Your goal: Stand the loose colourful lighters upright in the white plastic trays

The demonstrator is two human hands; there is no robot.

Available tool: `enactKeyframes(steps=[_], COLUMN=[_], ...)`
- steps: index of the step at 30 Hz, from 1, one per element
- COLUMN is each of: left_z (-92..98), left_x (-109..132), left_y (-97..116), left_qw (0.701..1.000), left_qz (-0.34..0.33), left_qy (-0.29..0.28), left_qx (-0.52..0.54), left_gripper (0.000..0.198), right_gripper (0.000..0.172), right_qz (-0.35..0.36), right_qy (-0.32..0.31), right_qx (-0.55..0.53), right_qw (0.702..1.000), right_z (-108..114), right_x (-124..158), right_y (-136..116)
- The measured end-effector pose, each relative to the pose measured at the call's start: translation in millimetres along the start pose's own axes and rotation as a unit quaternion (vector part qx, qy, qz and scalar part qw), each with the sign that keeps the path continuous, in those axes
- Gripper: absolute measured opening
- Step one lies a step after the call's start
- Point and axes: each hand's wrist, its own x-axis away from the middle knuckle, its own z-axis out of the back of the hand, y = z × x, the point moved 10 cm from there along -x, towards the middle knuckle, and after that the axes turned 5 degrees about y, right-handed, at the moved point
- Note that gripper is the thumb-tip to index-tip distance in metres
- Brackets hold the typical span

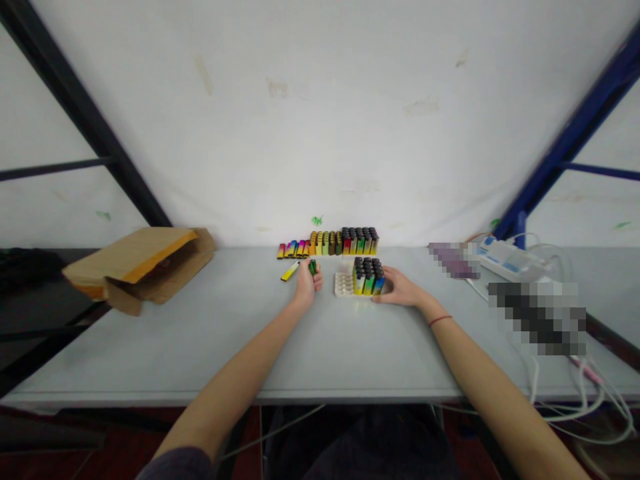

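Note:
My left hand is closed around green lighters, mostly hidden by the fingers; how many I cannot tell. Beside it, a yellow and white lighter lies on the table. My right hand grips the right end of a white lighter tray, thumb in front and fingers behind. Rows of upright lighters with black tops fill the tray's right part, in yellow, green and blue. Its left part shows bare round slots.
Along the wall stand a block of black-topped lighters and yellow-orange lighters, with several colourful lighters lying beside them. An open brown paper bag lies left. A white power strip and cables lie right on the grey table.

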Motion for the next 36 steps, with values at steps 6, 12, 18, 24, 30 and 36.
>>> enactKeyframes(steps=[6,12,18,24,30,36], left_z=[-10.5,-32.0,-36.7,-50.0,-49.2,-51.8], left_x=[-6,6,-3,10,15,22], left_y=[11,29,16,17,18,21], left_qw=[0.987,0.889,0.878,0.830,0.800,0.745], left_qz=[-0.121,-0.339,-0.340,-0.388,-0.407,-0.436], left_qy=[-0.030,-0.081,-0.123,-0.155,-0.137,-0.130], left_qx=[-0.099,-0.297,-0.313,-0.370,-0.419,-0.487], left_gripper=[0.031,0.030,0.039,0.034,0.038,0.036], right_gripper=[0.075,0.078,0.079,0.080,0.084,0.084], right_qz=[0.005,0.018,0.021,0.016,0.011,0.008], right_qy=[-0.017,-0.026,-0.017,-0.019,-0.021,-0.024], right_qx=[0.018,0.033,0.044,0.056,0.071,0.075], right_qw=[1.000,0.999,0.999,0.998,0.997,0.997], right_z=[-4,-8,-9,-12,-14,-15], right_x=[1,2,3,3,3,3], right_y=[0,0,1,4,4,4])
